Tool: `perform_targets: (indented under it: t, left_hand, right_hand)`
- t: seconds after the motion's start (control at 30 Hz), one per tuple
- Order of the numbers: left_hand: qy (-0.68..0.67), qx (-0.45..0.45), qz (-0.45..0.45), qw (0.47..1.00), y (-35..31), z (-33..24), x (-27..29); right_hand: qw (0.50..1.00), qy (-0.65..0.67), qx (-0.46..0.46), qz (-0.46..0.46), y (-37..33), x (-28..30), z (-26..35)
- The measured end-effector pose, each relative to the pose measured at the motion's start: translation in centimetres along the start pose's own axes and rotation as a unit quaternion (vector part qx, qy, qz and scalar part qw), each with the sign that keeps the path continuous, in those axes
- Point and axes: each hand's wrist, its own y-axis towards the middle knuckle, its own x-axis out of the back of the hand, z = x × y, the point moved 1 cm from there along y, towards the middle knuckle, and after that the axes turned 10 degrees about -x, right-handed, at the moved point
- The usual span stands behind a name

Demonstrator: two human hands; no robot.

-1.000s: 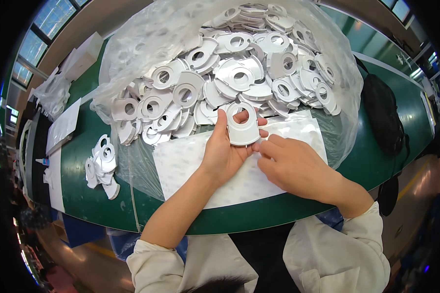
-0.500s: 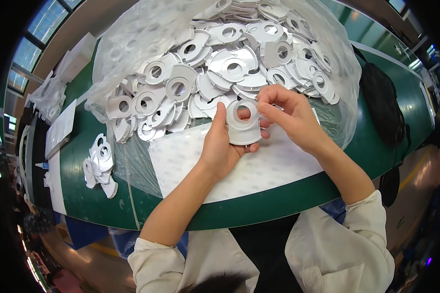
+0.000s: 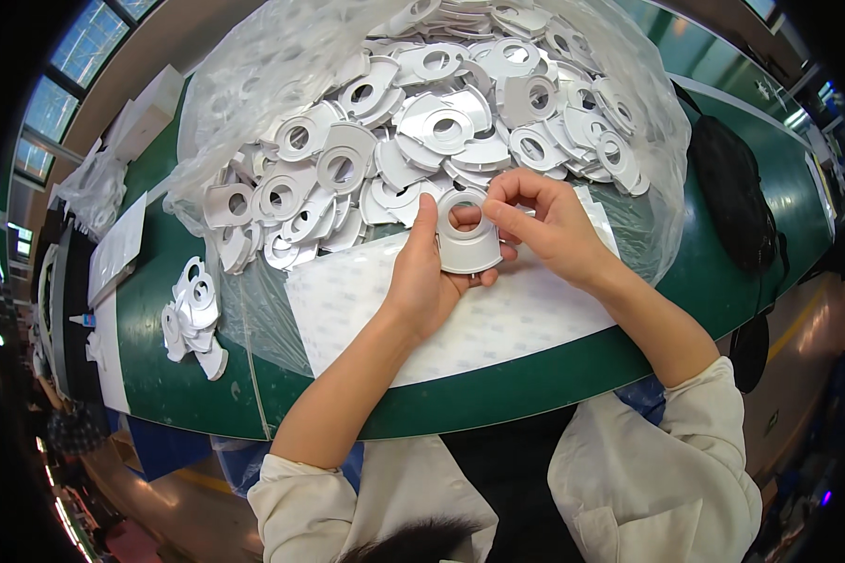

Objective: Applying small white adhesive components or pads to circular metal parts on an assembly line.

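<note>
A white plastic part with a round ring and a flared plate (image 3: 470, 255) is in my left hand (image 3: 419, 286). The left thumb presses its left side and the fingers curl behind it, some showing through the hole and past the right edge. My right hand (image 3: 556, 230) is closed in a pinch at the ring's upper right. Whether anything small sits between those fingertips is too fine to see. Both hands are above a white sheet with faint print (image 3: 526, 314). Just beyond lies a large heap of similar white parts (image 3: 344, 167).
Clear plastic film (image 3: 239, 108) lies under and around the heap. A smaller pile of white parts (image 3: 197, 317) rests on the green table (image 3: 160, 389) at left. A black bag (image 3: 734, 202) lies at the right, and a white box (image 3: 150, 117) stands far left.
My right hand's pinch has shifted slightly left along the ring's upper right edge. The left hand keeps the part in nearly the same place.
</note>
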Motion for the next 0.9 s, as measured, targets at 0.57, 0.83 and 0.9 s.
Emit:
perform_targets:
  t: [0.57,0.83,0.9]
  left_hand:
    - [0.004,0.0,0.004,1.0,0.01,0.01,-0.15]
    - [-0.006,0.005,-0.003,1.0,0.02,0.0,-0.17]
    - [-0.009,0.004,0.004,1.0,0.06,0.07,0.05]
  right_hand:
    - [1.0,0.009,0.009,0.003,0.05,0.07,-0.25]
    - [1.0,0.009,0.004,-0.002,0.06,0.0,-0.25]
    - [1.0,0.014,0.002,-0.001,0.06,-0.03,-0.27]
